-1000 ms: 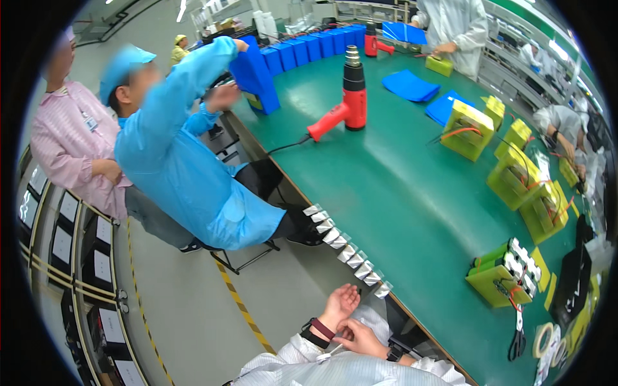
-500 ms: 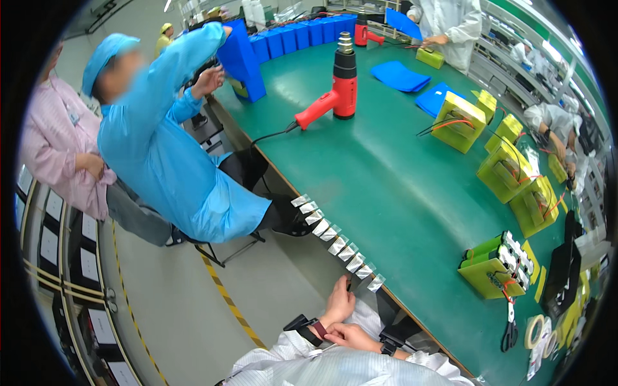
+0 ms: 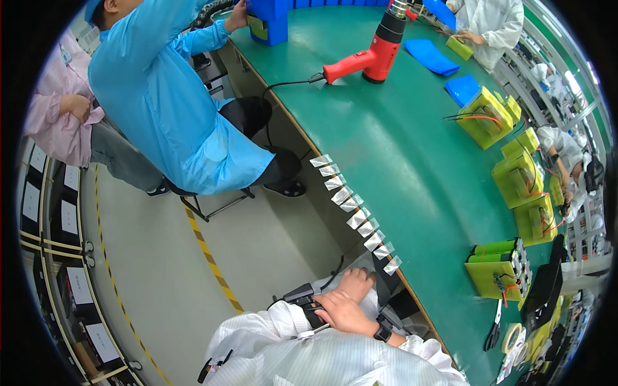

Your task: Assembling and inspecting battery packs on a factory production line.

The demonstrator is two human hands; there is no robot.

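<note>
My left hand (image 3: pixel 358 284) rests low over my lap with its fingers curled; nothing shows in it, though its palm is hidden. A black device on a strap (image 3: pixel 299 294) sits on my left wrist. Across that wrist lies my right hand (image 3: pixel 342 312), its fingers closed over the strap near the device. My right wrist carries a black watch-like band (image 3: pixel 382 332). Just beyond my hands, a row of clear and silvery tape strips (image 3: pixel 356 218) hangs along the edge of the green table (image 3: pixel 412 167).
A red heat gun (image 3: pixel 380 55) stands on the table. Yellow-green battery packs (image 3: pixel 486 119) line the right side, with an uncovered pack (image 3: pixel 492 273), scissors (image 3: pixel 494 328) and tape rolls (image 3: pixel 512 338) nearer. A person in blue (image 3: pixel 167 116) sits at left, beside another in pink (image 3: pixel 61 122).
My right hand has moved up onto the left wrist strap, and my left fingers have curled. My view has tilted down, and the seated person's hands have shifted at the blue-wrapped block.
</note>
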